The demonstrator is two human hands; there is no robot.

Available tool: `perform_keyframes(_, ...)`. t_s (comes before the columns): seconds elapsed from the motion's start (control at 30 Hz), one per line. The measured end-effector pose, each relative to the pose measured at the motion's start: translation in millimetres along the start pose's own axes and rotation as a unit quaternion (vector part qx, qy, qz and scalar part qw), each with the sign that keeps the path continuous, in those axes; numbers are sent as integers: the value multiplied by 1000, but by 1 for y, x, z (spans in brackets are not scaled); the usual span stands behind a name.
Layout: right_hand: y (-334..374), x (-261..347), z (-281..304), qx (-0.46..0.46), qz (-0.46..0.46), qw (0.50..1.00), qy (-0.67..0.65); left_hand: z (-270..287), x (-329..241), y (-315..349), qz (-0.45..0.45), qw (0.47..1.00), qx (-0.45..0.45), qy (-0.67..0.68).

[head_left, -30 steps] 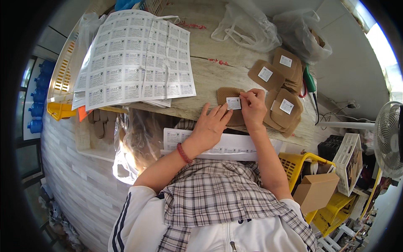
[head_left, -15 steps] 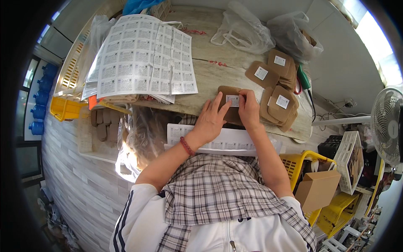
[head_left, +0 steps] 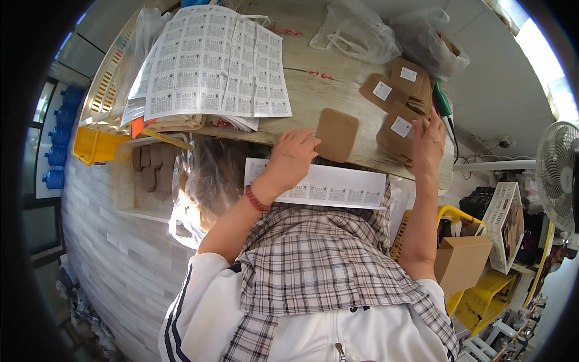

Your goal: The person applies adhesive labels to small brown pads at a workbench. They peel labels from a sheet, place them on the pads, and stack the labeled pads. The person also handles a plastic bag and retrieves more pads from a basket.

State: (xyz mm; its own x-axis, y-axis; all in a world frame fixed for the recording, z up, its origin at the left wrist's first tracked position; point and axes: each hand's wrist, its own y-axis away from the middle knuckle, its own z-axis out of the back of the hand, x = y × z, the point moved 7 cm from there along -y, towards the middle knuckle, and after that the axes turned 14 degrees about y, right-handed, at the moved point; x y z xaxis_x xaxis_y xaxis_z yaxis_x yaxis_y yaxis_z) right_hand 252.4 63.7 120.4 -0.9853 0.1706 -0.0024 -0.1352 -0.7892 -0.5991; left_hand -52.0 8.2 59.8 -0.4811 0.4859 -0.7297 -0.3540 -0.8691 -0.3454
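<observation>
A plain brown rounded-square pad [head_left: 338, 135] lies at the table's near edge. Beside its left edge is my left hand [head_left: 291, 158], fingers bent together; whatever they may hold is hidden. My right hand [head_left: 429, 145] grips the right edge of a brown pad with a white label [head_left: 399, 130], on top of a pile at the table's right. Two more labelled groups are just behind it: a flat labelled pad [head_left: 375, 98] and a taller labelled stack [head_left: 416, 88]. Across my lap, below the table edge, rests a strip of printed label sheet [head_left: 338, 180].
Large printed label sheets [head_left: 211, 66] cover the table's left. Clear plastic bags [head_left: 356, 30] lie at the back. A green-handled tool [head_left: 442, 101] with a cord is at the right edge. Below are a crate of brown pieces [head_left: 129, 193], a cardboard box [head_left: 463, 262] and a fan [head_left: 558, 175].
My right hand has moved right, from the pad before me to the right-hand pile. The pad in front now shows no label. My left hand has drawn back slightly to the left.
</observation>
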Motion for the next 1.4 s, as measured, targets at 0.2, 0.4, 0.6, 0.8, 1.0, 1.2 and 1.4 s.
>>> perform_keyframes(0.2, 90, 126, 23, 244, 112, 899, -347, 57, 12, 55, 39, 999, -1, -14)
perform_keyframes(0.4, 137, 194, 10, 233, 204, 867, -391, 51, 39, 67, 123, 984, -25, 124)
perform_keyframes(0.6, 140, 200, 18, 155, 234, 884, -375, 47, 40, 63, 111, 981, -24, 157)
perform_keyframes(0.8, 140, 205, 30, 66, 298, 890, -338, 45, 42, 59, 112, 979, -2, 169)
perform_keyframes(1.0, 139, 205, 31, 56, 296, 884, -357, 41, 46, 58, 122, 981, 15, 151)
perform_keyframes(1.2, 139, 199, 19, 125, 227, 853, -453, 50, 57, 56, 160, 966, 38, 199)
perform_keyframes(1.4, 148, 187, 8, 228, 163, 774, -568, 71, 92, 69, 310, 933, -10, 185)
